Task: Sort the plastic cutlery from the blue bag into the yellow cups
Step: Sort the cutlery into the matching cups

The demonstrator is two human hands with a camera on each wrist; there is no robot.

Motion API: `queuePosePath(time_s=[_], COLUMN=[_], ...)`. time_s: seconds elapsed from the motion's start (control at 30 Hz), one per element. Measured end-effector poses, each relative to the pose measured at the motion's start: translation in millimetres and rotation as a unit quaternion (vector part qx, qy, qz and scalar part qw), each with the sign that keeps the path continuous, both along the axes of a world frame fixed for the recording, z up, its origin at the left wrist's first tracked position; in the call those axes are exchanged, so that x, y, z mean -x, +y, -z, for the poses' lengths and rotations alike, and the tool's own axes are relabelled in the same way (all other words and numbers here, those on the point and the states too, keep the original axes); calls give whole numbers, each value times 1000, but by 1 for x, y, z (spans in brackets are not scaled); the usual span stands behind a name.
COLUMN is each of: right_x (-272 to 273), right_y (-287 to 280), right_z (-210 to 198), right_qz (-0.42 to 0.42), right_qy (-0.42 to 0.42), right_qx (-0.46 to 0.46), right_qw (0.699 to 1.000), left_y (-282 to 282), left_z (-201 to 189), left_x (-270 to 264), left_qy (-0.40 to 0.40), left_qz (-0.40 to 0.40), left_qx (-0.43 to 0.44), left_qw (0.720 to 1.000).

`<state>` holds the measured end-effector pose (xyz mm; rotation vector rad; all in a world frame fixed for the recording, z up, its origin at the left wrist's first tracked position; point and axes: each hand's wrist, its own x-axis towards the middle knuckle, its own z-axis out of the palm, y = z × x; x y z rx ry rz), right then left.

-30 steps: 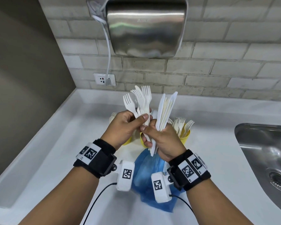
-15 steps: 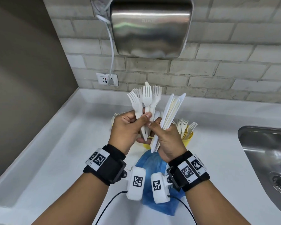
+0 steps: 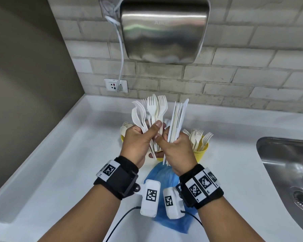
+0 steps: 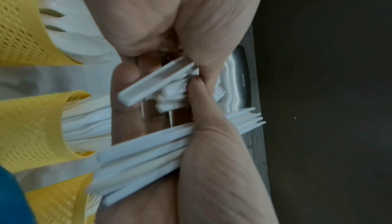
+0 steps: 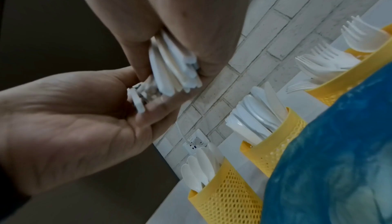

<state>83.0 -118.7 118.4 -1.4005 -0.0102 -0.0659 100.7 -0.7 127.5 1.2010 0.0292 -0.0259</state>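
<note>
Both hands are raised together above the yellow cups. My left hand (image 3: 151, 131) grips a fanned bunch of white plastic forks (image 3: 154, 110), tines up, its thumb across their handles. My right hand (image 3: 167, 138) grips a bundle of white knives (image 3: 179, 117), tips up; its thumb touches the fork handles (image 4: 157, 83). The knife handles (image 4: 144, 152) stick out below the right hand. Three mesh yellow cups stand behind: one with spoons (image 5: 224, 194), one with knives (image 5: 273, 143), one with forks (image 3: 202, 151). The blue bag (image 3: 166, 173) lies crumpled on the counter under my wrists.
The white counter (image 3: 59, 163) meets a brick wall at the back and a dark wall on the left. A steel sink (image 3: 287, 172) is set in at the right. A steel hand dryer (image 3: 164, 28) hangs on the wall, its cord running to a socket (image 3: 115, 85).
The hands stayed together over the cups. The forks have gathered into a tighter, more upright bunch under my left thumb. The knives stayed in my right hand.
</note>
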Motion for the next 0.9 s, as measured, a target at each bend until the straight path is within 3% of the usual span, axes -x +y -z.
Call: queuePosePath(time_s=[0.2, 0.5, 0.77, 0.9], right_x=[-1, -4, -1, -9], right_y=[-1, -14, -11, -21], right_z=[6, 4, 3, -8], right_qz=[-49, -90, -45, 71], right_qy=[19, -4, 3, 9], right_qx=[2, 45, -49, -16], right_qw=[999, 995, 998, 997], left_y=[-1, 2, -5, 3], left_z=[6, 9, 5, 6], left_x=[-5, -7, -8, -10], left_qy=[10, -30, -9, -58], left_qz=[41, 107, 5, -21], left_qx=[-83, -95, -35, -88], left_qw=[996, 989, 999, 994])
